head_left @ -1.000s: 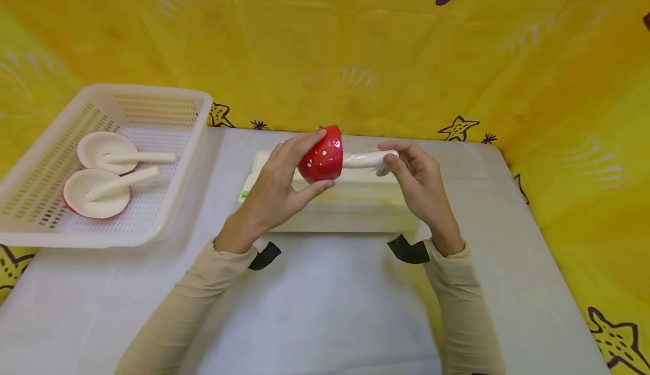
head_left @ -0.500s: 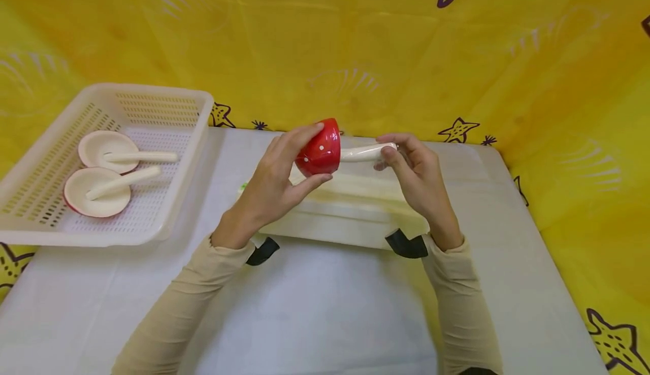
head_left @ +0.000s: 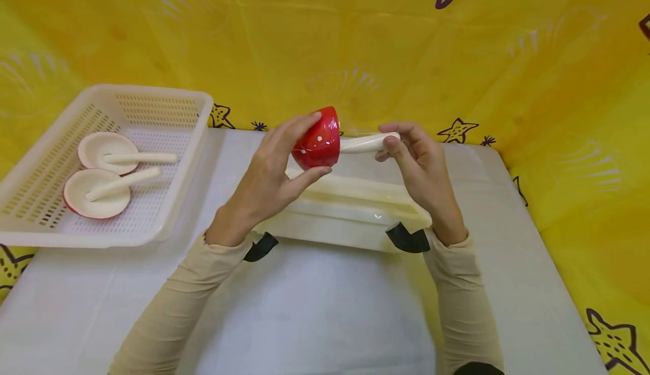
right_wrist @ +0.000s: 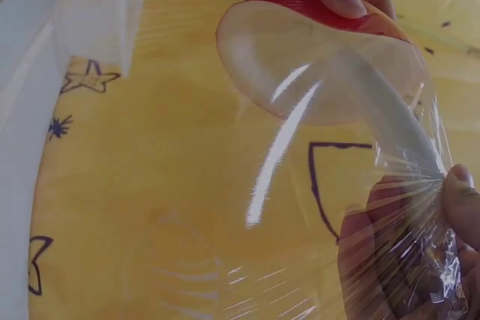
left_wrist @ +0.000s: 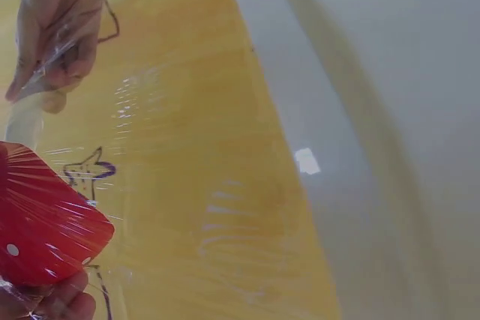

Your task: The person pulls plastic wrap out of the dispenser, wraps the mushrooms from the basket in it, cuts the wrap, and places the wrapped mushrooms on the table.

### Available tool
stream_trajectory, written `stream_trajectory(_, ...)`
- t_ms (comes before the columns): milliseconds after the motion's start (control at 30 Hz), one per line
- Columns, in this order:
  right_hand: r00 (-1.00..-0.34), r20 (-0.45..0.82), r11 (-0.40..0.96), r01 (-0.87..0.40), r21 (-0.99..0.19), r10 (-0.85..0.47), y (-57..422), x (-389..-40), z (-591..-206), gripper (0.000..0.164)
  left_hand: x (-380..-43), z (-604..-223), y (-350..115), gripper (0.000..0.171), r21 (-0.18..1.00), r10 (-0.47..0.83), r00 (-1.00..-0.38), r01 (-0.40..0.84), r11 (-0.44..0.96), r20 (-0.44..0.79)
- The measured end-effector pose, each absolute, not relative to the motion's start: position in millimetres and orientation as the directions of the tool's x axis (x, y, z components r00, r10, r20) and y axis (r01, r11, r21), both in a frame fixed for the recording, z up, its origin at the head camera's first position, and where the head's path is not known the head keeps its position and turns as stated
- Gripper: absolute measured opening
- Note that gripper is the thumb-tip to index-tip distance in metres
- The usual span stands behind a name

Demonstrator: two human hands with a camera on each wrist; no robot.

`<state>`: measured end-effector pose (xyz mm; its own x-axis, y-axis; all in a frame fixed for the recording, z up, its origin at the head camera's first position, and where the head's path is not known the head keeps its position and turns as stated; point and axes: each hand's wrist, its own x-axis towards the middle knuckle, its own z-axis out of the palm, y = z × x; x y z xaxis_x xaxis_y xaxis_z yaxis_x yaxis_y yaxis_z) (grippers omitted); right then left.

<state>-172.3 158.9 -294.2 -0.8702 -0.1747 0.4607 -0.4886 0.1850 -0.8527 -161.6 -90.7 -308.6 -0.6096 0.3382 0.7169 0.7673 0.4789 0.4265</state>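
A ladle [head_left: 319, 139], with a red bowl dotted white outside and a white handle, is held up level above the table. Around the bowl curl the thumb and fingers of my left hand [head_left: 271, 175]. My right hand [head_left: 422, 175] pinches the handle's far end. Clear plastic film [right_wrist: 279, 159] stretches over the ladle's cream inside in the right wrist view, gathering in creases at the right fingers. Below the hands lies a long whitish box [head_left: 350, 217], set slightly askew; the hands hide part of it.
At the left stands a white plastic basket [head_left: 167, 217] with slotted walls. In it lie two ladles, one behind the other [head_left: 104, 152], with cream insides and red rims. Yellow patterned cloth [head_left: 325, 42] hangs behind the white-covered table [head_left: 315, 313].
Both hands have risen a little with the ladle, its handle now tilting slightly up. The box below has turned, its right end now nearer to me.
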Motion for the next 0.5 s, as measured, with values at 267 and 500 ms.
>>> stream_trajectory(267, -0.841, 0.517, 0.103, -0.535, -0.839, -0.158, 157.7, -159.5, -285.7, 0.031, -148.1, -295.0, -92.7, 0.072, 0.423, 0.338, -0.61, 0.766, 0.485, 0.717)
stream_trajectory(500, -0.857, 0.483, 0.09, -0.503, -0.86, -0.18, 157.8, -136.6, -292.0, 0.032, -128.4, -294.6, -99.4, 0.08, 0.464, 0.359, -0.667, 0.726, 0.507, 0.653)
